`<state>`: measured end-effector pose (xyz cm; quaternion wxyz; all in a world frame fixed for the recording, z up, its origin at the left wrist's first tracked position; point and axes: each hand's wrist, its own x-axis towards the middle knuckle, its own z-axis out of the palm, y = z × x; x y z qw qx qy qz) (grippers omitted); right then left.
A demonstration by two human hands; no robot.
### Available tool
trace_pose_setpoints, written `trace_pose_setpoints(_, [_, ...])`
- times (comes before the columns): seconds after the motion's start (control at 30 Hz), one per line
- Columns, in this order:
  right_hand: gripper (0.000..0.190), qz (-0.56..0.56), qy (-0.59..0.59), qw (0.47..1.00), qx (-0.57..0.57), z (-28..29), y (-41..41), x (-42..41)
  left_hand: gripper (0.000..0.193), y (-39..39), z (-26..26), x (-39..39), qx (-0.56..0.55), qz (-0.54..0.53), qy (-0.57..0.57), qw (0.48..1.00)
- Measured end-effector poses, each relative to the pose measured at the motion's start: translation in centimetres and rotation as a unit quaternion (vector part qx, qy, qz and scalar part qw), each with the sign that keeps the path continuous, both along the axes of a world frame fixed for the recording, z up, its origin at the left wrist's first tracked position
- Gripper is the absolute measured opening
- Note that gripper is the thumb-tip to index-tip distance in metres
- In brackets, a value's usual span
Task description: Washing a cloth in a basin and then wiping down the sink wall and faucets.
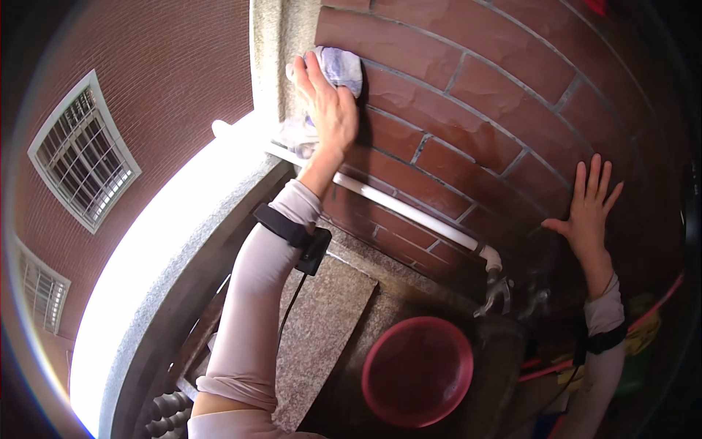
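Observation:
My left hand [333, 112] presses a white-and-purple cloth [344, 67] against the edge where the red-brown brick-tile wall [466, 131] meets a pale stone trim [293, 33]. Part of the cloth bunches out beyond my fingers, and another fold hangs beneath the hand. My right hand [592, 214] lies with spread fingers against the darker part of the wall at the right. It holds nothing. Both forearms wear grey sleeves and black straps, with a dark device [315, 252] at the left one.
Below my left hand, a white pipe [406, 211] runs along the wall to a metal tap [496, 296]. Beneath stands a red plastic basin [368, 373], beside a granite slab [323, 307]. A brightly lit ledge [164, 241] curves along the left. Colourful items, partly hidden, sit behind my right forearm.

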<state>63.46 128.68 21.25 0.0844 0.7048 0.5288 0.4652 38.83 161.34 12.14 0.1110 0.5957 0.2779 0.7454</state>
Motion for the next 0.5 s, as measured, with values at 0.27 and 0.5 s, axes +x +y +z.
trace_pose_setpoints(0.27, [0.124,0.0,0.022,1.0,0.002,0.2,0.2,0.4,0.056,-15.1,0.2,12.2,-0.079,-0.39,0.037,0.917])
trace_pose_setpoints(0.5, [0.12,-0.012,0.057,0.998,-0.001,0.8,0.9,-0.4,0.044,-16.8,-2.2,13.9,0.245,-0.233,0.069,0.938])
